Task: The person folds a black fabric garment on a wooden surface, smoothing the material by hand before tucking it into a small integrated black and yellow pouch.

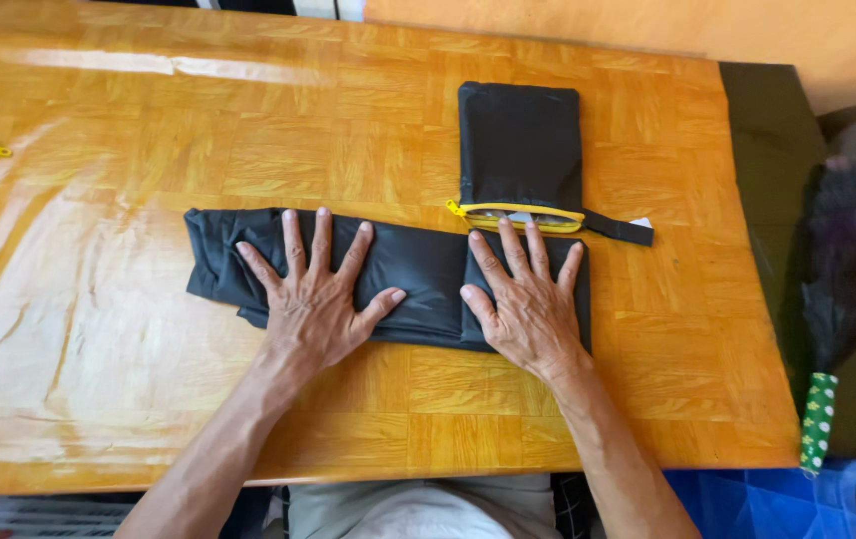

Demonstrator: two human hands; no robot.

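Head view showing one folded black cloth (418,265) lying as a long strip across the wooden bench (199,130); one black pouch (520,145) with a yellow zip touching its far edge; two hands pressing down; left hand (316,299) spread flat with fingers splayed on the strip's middle, gripping nothing; right hand (526,304) likewise open and flat on its right end; glossy parquet bench reflecting light; dark feather duster (837,269) lying just beside the right edge.
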